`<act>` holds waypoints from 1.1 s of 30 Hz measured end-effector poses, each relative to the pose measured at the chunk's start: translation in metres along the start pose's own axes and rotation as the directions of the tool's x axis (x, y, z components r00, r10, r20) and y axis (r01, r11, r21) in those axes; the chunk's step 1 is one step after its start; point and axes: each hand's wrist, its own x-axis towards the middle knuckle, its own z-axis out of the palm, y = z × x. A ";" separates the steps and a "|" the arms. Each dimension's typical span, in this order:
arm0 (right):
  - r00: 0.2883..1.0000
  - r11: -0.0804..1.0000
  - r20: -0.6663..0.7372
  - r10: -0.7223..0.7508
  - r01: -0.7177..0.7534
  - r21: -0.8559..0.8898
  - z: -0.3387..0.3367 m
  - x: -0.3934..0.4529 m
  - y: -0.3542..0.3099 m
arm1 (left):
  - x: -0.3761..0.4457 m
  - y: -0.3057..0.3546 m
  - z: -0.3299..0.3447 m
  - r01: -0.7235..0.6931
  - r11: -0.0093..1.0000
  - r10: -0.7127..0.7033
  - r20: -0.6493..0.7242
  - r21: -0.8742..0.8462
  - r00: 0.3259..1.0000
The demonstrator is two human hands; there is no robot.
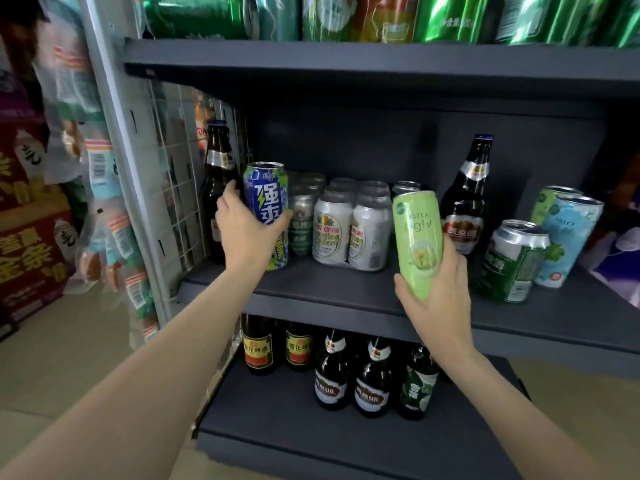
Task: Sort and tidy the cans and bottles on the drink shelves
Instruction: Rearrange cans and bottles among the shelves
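Note:
My left hand (pixel 244 233) grips a tall blue can (pixel 266 202) that stands upright at the left of the middle shelf (pixel 346 292), beside a dark bottle (pixel 218 174). My right hand (pixel 440 299) holds a slim light-green can (pixel 417 237) tilted slightly, in front of the shelf. Behind them stands a shrink-wrapped pack of silver cans (pixel 349 226). Another dark bottle (pixel 467 202) stands to the right of the green can.
At the right of the middle shelf are a dark-green can (pixel 512 265), a pale-blue can (pixel 568 237) and a light-green can (pixel 550 199). Several brown and green bottles (pixel 349 372) stand on the lower shelf. Green cans (pixel 450 15) fill the top shelf. Red cartons (pixel 31 244) sit at the left.

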 end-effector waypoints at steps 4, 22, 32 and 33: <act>1.000 1.000 0.010 0.004 -0.004 0.024 0.018 0.007 -0.011 | 0.013 0.008 0.017 0.033 0.977 -0.023 -0.047 0.212 0.999; 0.699 0.993 0.707 -0.109 0.101 0.053 -0.150 0.077 -0.169 | 0.007 0.147 -0.160 0.159 0.967 -0.240 0.496 0.200 0.835; 0.815 0.862 0.289 -0.503 0.450 0.231 -0.346 0.324 -0.398 | 0.157 0.410 -0.274 -0.035 0.994 0.061 0.261 -0.104 0.963; 0.835 0.858 0.220 -0.505 0.457 0.235 -0.354 0.342 -0.414 | 0.177 0.433 -0.279 -0.090 0.986 0.121 0.227 -0.141 0.966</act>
